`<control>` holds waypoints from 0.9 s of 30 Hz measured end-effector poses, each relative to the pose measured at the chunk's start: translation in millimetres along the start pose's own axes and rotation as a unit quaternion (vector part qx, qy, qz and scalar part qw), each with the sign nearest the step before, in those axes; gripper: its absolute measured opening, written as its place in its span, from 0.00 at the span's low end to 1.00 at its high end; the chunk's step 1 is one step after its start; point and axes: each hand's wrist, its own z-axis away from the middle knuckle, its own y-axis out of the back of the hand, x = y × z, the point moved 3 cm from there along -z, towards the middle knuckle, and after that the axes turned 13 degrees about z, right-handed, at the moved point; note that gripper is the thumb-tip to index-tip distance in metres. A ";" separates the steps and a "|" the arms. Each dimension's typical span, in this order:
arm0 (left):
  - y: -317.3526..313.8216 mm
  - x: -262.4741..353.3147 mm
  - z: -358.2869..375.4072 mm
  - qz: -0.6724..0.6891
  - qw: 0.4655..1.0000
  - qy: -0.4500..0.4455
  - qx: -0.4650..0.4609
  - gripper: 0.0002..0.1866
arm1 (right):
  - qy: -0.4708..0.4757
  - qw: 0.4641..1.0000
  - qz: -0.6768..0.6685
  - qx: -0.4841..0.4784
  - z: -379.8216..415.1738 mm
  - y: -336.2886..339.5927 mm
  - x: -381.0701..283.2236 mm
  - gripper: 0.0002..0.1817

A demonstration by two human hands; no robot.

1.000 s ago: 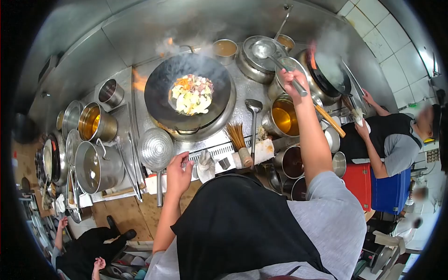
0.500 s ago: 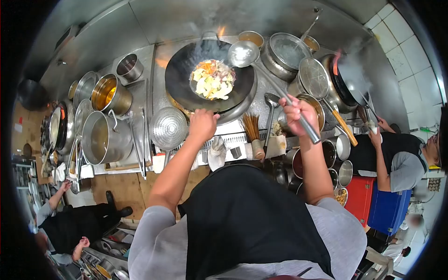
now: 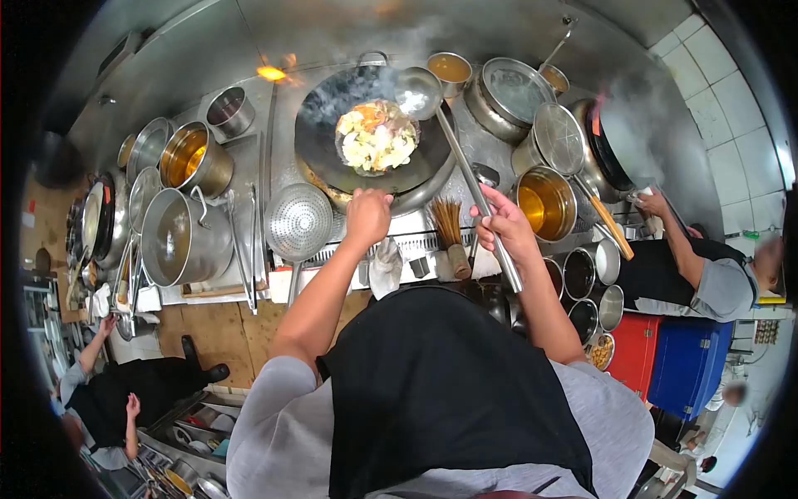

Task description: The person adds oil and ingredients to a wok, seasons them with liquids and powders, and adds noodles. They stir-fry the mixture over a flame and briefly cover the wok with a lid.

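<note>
Two hands at work over a steel tabletop (image 3: 249, 125) crowded w/ cookware. Biggest item: black wok (image 3: 376, 133) at centre back, steaming, holding a heap of chopped veg (image 3: 376, 137), pale pieces w/ orange and purple bits. Left hand (image 3: 367, 214) is closed on the wok's near rim/handle. Right hand (image 3: 504, 224) is wrapped round the long handle of a ladle (image 3: 417, 90), whose bowl sits at the wok's upper right edge, just beside the veg; bowl contents can't tell. Left of wok: large steel pot (image 3: 184, 239), looks filled w/ greyish liquid, then a smaller pot of amber oil (image 3: 193, 158) behind it, and a small steel tub (image 3: 230, 110) further back. Perforated strainer (image 3: 298, 221) lies between big pot and wok. Right of wok: lidded pan (image 3: 507, 90), mesh skimmer (image 3: 559, 137) resting over a pot of golden liquid (image 3: 544, 202). Small bowl of brownish sauce (image 3: 450, 68) at back. Bamboo brush (image 3: 450, 234) stands by the front edge between both hands. Another person's arm (image 3: 677, 241) reaches toward a second wok (image 3: 613, 145) far right.
</note>
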 end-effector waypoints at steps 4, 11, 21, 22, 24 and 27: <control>0.7 -2.6 1.5 0.030 0.999 -0.039 -0.002 0.16 | 0.044 0.992 -0.121 0.007 9.5 5.3 1.1 0.40; -7.5 -13.5 -0.8 0.026 0.999 -0.022 -0.012 0.16 | 0.115 0.967 -0.226 -0.013 41.1 -2.4 4.2 0.40; 20.7 32.8 47.4 0.033 0.987 -0.111 0.113 0.27 | 0.023 0.957 0.135 0.256 117.1 -2.2 42.5 0.49; 19.4 33.3 54.7 0.039 0.987 -0.123 0.096 0.27 | 0.043 0.958 0.113 0.260 125.0 -10.8 44.7 0.48; 8.4 33.2 68.2 0.137 0.985 -0.099 -0.016 0.25 | 0.081 0.954 0.047 0.286 148.5 -32.8 45.1 0.49; -16.3 42.8 91.8 0.218 0.963 -0.110 -0.117 0.23 | 0.098 0.930 0.026 0.353 190.6 -38.9 49.2 0.49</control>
